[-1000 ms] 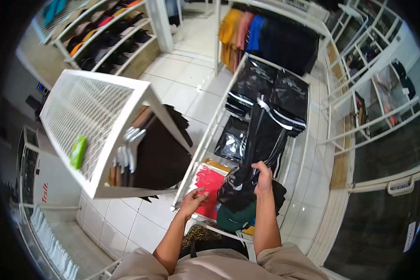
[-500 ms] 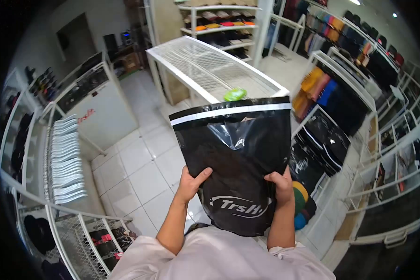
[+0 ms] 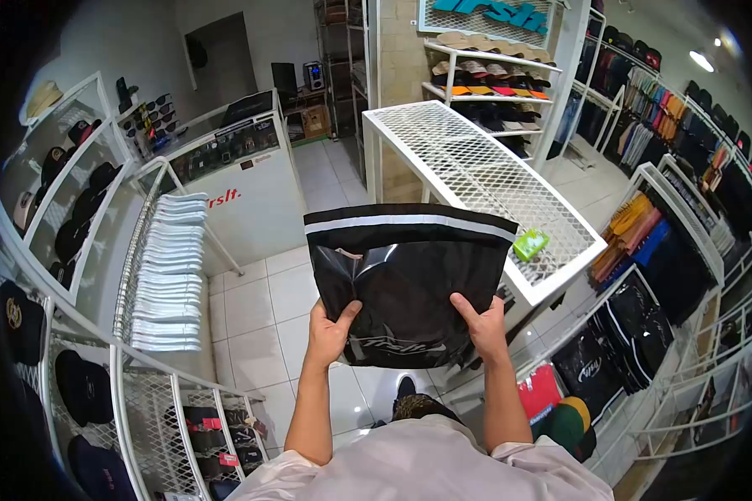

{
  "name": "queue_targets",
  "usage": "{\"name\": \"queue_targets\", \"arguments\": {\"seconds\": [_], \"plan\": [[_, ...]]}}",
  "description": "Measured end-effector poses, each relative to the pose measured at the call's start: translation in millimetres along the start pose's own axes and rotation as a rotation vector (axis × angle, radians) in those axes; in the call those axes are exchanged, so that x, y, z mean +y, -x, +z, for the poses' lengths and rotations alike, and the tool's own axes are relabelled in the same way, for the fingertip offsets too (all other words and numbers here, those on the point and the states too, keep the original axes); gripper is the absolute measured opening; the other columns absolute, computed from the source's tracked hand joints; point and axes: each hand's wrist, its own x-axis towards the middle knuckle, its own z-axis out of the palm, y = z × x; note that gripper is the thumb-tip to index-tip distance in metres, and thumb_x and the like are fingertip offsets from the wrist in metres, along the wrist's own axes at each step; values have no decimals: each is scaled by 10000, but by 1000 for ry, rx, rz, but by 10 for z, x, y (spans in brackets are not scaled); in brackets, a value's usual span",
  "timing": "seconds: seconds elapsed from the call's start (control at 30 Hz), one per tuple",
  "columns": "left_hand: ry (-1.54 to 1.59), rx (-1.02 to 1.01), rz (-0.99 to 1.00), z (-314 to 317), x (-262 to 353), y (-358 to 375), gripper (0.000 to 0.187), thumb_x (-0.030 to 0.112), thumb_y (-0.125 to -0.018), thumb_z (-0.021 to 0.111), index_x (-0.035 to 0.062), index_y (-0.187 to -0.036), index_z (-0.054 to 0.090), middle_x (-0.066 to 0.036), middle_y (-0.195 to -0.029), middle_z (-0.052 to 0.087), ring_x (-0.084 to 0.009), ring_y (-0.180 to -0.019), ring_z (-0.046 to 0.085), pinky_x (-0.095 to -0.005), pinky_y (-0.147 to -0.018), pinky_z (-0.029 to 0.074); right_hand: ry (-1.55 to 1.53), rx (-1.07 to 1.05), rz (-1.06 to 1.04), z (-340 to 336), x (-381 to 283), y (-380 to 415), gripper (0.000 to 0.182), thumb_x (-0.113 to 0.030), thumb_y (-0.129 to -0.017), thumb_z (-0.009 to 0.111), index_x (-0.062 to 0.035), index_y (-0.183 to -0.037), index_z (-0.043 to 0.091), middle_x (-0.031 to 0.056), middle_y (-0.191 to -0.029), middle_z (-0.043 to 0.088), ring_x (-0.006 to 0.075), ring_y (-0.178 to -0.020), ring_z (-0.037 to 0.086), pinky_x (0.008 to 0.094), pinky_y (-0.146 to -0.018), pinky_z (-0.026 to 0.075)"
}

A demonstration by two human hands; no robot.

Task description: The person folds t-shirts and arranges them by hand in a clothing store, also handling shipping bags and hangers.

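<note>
A black plastic mailer bag (image 3: 409, 280) is held up in front of my body, with a white strip across its top edge and pale lettering low on its front. My left hand (image 3: 330, 332) grips its left side, thumb pressed on the front. On the opposite side my right hand (image 3: 481, 326) holds it the same way. The fingers of both hands are hidden behind the bag. Just past the bag's upper right corner, a small green packet (image 3: 530, 244) lies on a white mesh-topped table (image 3: 468, 150).
White hangers (image 3: 171, 275) line a rail at the left, near racks of caps (image 3: 83, 386). A glass-topped counter (image 3: 259, 196) stands beyond. More black bags (image 3: 631, 334) sit in a rack at the right, beside folded clothes (image 3: 635, 230). Cap shelves (image 3: 489, 88) stand behind the table.
The view has turned left and lifted. Both hands still hold the bag, now farther out from my body, and its lower part with the lettering tilts away.
</note>
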Motion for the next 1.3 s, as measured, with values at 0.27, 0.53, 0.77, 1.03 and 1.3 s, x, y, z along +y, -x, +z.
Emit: {"name": "queue_targets", "arguments": {"seconds": [0.27, 0.53, 0.77, 1.03, 1.3], "plan": [[-48, 42, 32, 216, 30, -1232, 244, 96, -923, 740, -31, -1110, 649, -53, -1015, 707, -132, -906, 636, -286, -837, 521, -91, 59, -64, 73, -17, -1119, 252, -132, -910, 771, 52, -1075, 723, 75, -1002, 747, 122, -861, 679, 278, -786, 554], [-103, -10, 55, 549, -16, -2414, 241, 63, -903, 745, -22, -1108, 651, -53, -1000, 714, -125, -892, 648, -280, -823, 524, 45, 187, -105, -10, -21, -1917, 235, -145, -926, 753, 66, -1023, 723, 86, -944, 751, 121, -827, 679, 274, -757, 542], [-108, -236, 133, 865, -133, -3615, 251, 52, -907, 726, -17, -1142, 672, -43, -1043, 728, -113, -905, 646, -284, -839, 518, 39, 414, -172, 38, 330, -2389, 215, -141, -949, 721, 63, -1014, 710, 82, -963, 743, 113, -835, 660, 271, -765, 527], [-177, -573, 376, 1329, -185, -5256, 342, 39, -881, 715, -32, -1211, 658, -89, -1037, 747, -134, -931, 647, -308, -874, 509, 84, 716, -208, 327, 497, -3082, 122, -127, -951, 708, -15, -913, 682, -52, -752, 621, 12, -638, 501, 196, -579, 389], [-596, -934, 806, 2685, -227, -6866, 399, 211, -817, 778, 51, -1169, 680, -219, -1073, 716, -402, -1034, 668, -452, -862, 528, -203, 1025, -109, 590, 900, -4235, 173, -150, -983, 666, -28, -905, 573, 34, -788, 648, 91, -688, 646, 253, -611, 587]]}}
